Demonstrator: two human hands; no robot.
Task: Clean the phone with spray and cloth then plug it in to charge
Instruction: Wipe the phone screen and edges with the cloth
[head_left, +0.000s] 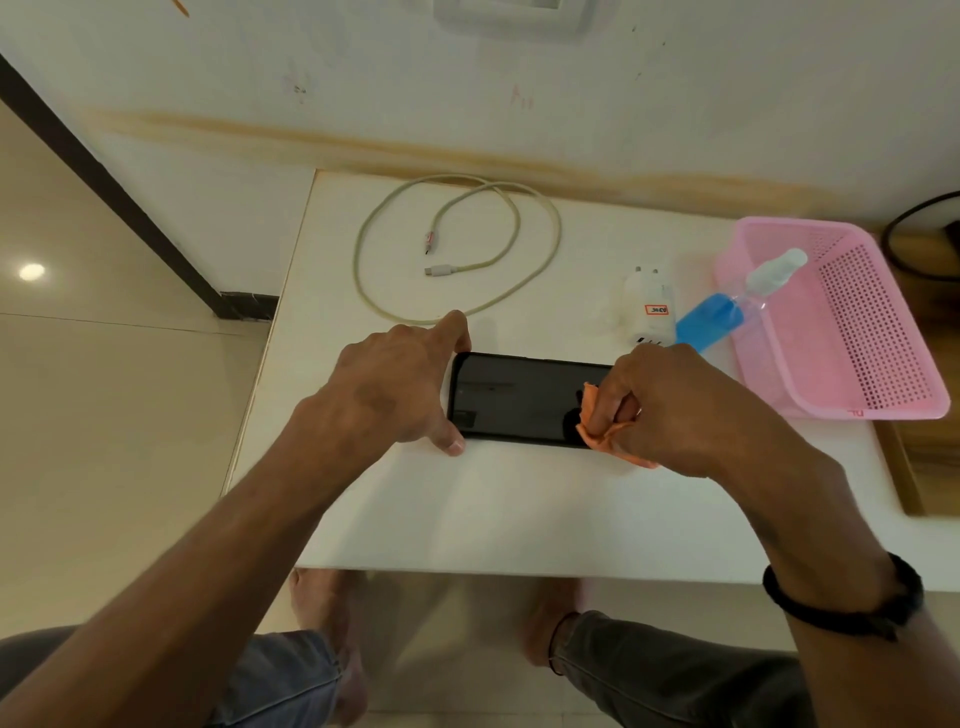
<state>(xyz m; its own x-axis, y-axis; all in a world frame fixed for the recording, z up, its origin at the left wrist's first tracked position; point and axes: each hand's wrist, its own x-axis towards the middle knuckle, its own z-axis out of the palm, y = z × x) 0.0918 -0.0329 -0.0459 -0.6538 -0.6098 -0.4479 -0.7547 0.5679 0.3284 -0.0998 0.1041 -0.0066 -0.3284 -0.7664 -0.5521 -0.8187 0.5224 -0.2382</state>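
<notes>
A black phone (519, 397) lies flat, screen up, lengthwise across the white table (519, 509). My left hand (395, 384) clamps its left end, forefinger on the far edge and thumb on the near edge. My right hand (660, 405) presses a bunched orange cloth (597, 434) onto the phone's right end, which it hides. A spray bottle (727, 306) with blue liquid and a clear nozzle leans over the rim of the pink basket (883, 384). A white charger plug (652, 309) stands behind the phone. A coiled pale cable (363, 228) lies at the back.
The table butts against a white wall with a socket plate (511, 15) high up. The table's left edge drops to a tiled floor. A wooden surface (914, 467) and a dark cord (904, 228) are at the far right. My knees and feet show below the front edge.
</notes>
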